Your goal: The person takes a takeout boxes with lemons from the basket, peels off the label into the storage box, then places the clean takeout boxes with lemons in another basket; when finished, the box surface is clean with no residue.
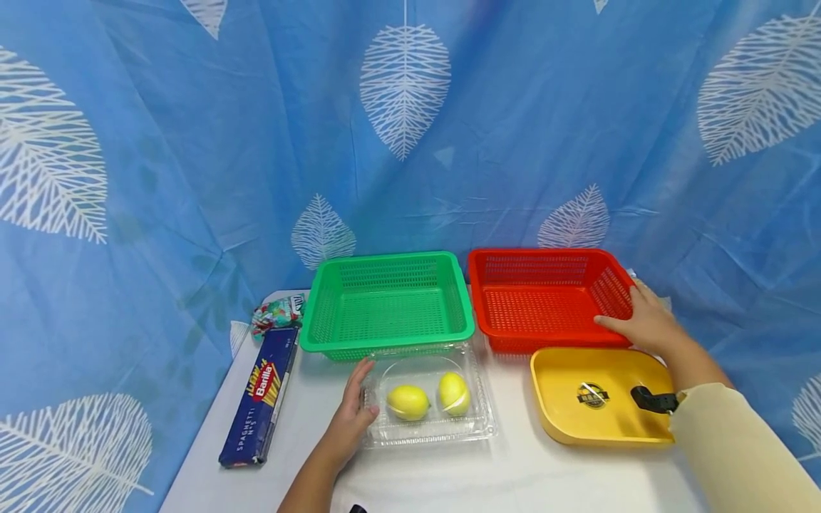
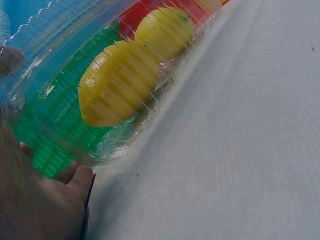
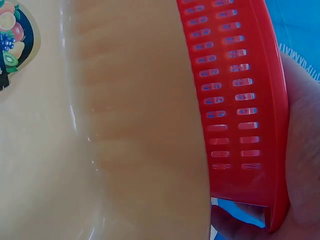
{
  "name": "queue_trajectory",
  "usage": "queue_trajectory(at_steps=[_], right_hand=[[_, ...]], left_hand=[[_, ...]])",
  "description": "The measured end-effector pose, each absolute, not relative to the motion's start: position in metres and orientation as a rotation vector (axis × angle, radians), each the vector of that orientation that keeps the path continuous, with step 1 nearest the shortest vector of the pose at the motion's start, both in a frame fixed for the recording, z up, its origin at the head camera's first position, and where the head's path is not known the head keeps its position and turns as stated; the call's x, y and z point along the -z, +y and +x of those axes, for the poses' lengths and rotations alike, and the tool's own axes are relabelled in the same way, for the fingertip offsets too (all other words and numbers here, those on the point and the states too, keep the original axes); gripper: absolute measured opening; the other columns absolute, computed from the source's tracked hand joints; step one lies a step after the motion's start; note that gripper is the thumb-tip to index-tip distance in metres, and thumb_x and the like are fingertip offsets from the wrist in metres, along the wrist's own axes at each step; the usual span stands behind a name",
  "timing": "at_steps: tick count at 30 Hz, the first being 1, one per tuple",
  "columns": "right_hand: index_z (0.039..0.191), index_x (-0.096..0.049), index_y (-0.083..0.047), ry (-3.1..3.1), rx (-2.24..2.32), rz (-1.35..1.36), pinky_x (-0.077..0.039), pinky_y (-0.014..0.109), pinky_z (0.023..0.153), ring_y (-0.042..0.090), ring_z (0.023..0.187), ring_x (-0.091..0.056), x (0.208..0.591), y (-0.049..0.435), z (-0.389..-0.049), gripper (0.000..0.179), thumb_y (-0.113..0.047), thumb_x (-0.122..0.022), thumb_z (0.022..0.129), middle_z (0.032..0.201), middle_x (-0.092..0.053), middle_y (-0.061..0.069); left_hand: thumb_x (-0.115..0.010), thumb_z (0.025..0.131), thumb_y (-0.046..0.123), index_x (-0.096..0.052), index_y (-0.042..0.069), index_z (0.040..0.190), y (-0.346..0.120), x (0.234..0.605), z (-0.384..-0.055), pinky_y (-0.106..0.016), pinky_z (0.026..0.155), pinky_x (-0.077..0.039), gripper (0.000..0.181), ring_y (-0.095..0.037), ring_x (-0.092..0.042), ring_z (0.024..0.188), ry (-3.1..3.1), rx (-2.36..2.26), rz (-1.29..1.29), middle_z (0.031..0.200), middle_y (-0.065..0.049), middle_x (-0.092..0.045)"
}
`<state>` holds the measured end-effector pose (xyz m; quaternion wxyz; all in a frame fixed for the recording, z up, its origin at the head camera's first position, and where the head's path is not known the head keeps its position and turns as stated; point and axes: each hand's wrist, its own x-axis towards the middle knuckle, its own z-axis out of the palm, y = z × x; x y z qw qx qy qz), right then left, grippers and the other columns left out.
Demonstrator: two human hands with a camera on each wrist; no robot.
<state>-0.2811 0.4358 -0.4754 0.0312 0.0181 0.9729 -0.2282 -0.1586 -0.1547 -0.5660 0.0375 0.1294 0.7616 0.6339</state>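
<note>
My left hand (image 1: 351, 417) is at the left edge of a clear plastic clamshell box (image 1: 484, 426), its fingers reaching along that side and the thumb at the near end. Inside the box lie two lemons (image 1: 408, 403), also seen through its ribbed wall in the left wrist view. My right hand (image 1: 649, 324) grips the near right corner of a red plastic basket (image 1: 539, 342). Its thumb reaches over the inner side and its fingers go over the right rim. In the right wrist view the hand lies against the outer edge of the slotted red wall.
Left of the red basket stands a green basket (image 1: 388, 345). A yellow tray (image 1: 596, 424) with a round label lies under my right forearm. At left are a blue Barilla spaghetti box (image 1: 259, 399) and a colourful packet (image 1: 277, 313). Leaf-patterned blue cloth (image 1: 449, 192) hangs behind.
</note>
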Motion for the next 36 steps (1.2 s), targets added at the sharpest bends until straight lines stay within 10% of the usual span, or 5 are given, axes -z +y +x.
queue_trajectory(at_steps=[10,23,36], right_hand=[[0.158,0.014,0.011,2.945,0.695,0.032,-0.026,0.087,0.102,0.068,0.147,0.002,0.466,0.433,-0.273,0.133,-0.070,-0.066,0.090,0.167,0.018,0.035],[0.156,0.016,0.015,2.883,0.725,-0.073,-0.048,0.077,0.094,0.071,0.142,-0.001,0.460,0.438,-0.275,0.135,-0.053,-0.078,0.087,0.162,0.017,0.043],[0.157,0.014,0.015,2.870,0.695,-0.116,-0.033,0.084,0.100,0.068,0.146,0.004,0.459,0.440,-0.277,0.137,-0.057,-0.078,0.085,0.163,0.017,0.041]], left_hand=[[-0.048,0.099,0.010,-0.020,0.025,0.167,-0.153,0.564,-0.158,-0.071,0.124,0.000,0.075,-0.042,0.007,0.162,2.350,-1.935,0.387,0.177,-0.004,-0.001],[-0.049,0.096,0.009,-0.021,0.025,0.167,-0.153,0.562,-0.158,-0.070,0.124,0.000,0.078,-0.041,0.007,0.162,2.357,-1.924,0.368,0.178,-0.004,-0.001],[-0.049,0.089,0.003,-0.023,0.027,0.166,-0.149,0.558,-0.157,-0.073,0.123,0.002,0.084,-0.044,0.010,0.161,2.326,-1.940,0.229,0.177,-0.009,0.007]])
